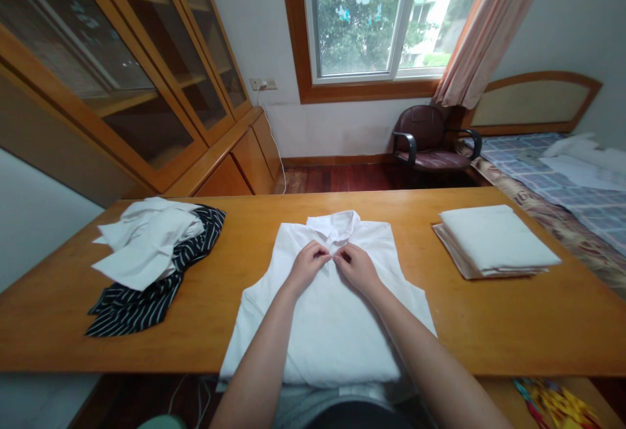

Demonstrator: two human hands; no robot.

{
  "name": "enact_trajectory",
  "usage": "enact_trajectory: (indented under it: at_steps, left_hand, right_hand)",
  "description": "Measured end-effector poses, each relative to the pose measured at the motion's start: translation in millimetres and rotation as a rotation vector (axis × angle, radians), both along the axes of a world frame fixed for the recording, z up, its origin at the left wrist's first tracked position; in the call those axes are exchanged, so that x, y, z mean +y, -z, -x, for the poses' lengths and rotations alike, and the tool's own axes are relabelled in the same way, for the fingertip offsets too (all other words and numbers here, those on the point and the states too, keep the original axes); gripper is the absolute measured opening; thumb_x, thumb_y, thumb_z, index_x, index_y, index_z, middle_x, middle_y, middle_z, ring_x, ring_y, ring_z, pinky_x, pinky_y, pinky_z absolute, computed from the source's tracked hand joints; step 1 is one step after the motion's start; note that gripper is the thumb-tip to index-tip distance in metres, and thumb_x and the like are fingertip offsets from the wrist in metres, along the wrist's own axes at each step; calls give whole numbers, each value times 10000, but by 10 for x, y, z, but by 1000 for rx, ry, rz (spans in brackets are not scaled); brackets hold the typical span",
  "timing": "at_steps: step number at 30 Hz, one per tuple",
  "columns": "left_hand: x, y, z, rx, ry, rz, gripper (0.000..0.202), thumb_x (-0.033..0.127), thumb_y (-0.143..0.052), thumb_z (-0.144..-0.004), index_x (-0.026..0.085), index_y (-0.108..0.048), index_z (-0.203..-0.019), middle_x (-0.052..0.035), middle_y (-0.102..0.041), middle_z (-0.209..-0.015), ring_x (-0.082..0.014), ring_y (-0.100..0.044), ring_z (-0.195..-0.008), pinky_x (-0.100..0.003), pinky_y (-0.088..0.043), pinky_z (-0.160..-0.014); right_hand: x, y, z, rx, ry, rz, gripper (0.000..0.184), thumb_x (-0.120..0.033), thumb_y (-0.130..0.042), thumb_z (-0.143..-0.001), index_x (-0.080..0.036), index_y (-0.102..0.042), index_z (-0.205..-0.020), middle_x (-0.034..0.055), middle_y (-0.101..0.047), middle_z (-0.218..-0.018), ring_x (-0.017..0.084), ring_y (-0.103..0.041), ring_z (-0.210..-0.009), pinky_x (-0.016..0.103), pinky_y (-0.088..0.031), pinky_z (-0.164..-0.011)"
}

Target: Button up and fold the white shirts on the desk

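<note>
A white collared shirt (342, 331) lies spread on the wooden table, its collar (349, 223) toward the window and its lower edge hanging at the near table edge. My left hand (308, 264) pinches the front opening just below the collar. Close beside it, my right hand (358, 268) grips the other side of the same opening, fingertips almost touching the left ones. Any button between the fingers is too small to make out. Both forearms rest over the shirt body.
A pile of white cloth (147, 240) and black striped cloth (141, 311) lies left on the table (489, 331). Folded white fabric (493, 236) sits at right. Beyond are a glass-door cabinet (215, 126), a chair (430, 135) and a bed (567, 175).
</note>
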State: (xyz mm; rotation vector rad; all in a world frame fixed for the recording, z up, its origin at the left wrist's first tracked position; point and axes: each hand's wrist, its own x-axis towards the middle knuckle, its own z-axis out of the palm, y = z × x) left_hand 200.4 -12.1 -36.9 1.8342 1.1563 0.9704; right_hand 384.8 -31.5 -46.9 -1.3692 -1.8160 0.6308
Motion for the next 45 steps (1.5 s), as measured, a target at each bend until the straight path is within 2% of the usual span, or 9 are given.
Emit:
enact_trajectory:
  at_steps: [5,15,22,36,45]
  left_hand:
    - [-23,-13,-4,25,14,-24,96,260,-642,-867,189,-652,-804,-16,-606,-844,-173,-593,-836,-278,-462,-767]
    - [-39,89,-4,100,-9,-151,82,219,-629,-884,186,-636,-810,-13,-595,-836,-147,-582,-778,-252,-468,-714]
    - [-28,98,-19,126,-29,-188,81,157,-627,-860,181,-627,-782,-2,-583,-806,-131,-570,-734,-240,-473,-699]
    - [-43,41,-29,128,-42,-164,73,143,-625,-841,184,-648,-785,2,-582,-799,-128,-572,-712,-242,-468,-693]
    - [-39,65,-35,129,-49,-166,92,118,-616,-830,185,-639,-772,8,-574,-790,-127,-566,-720,-243,-457,-693]
  right_hand:
    - [-4,-11,3,-7,6,-5,90,-200,-620,-865,-206,-647,-780,27,-657,-763,188,-595,-734,286,-434,-679]
    - [-27,-6,25,-69,-7,-51,97,-180,-640,-876,-205,-654,-783,31,-656,-771,191,-602,-764,293,-455,-715]
    - [-20,-13,47,-141,5,-37,84,-160,-660,-873,-184,-675,-795,36,-654,-787,184,-607,-787,278,-455,-743]
    - [-32,-34,67,-184,1,-42,83,-174,-650,-890,-188,-673,-812,41,-666,-810,191,-615,-817,278,-455,-763]
    - [2,31,59,-175,-8,-54,80,-175,-661,-875,-197,-680,-799,36,-667,-797,188,-612,-799,281,-460,-749]
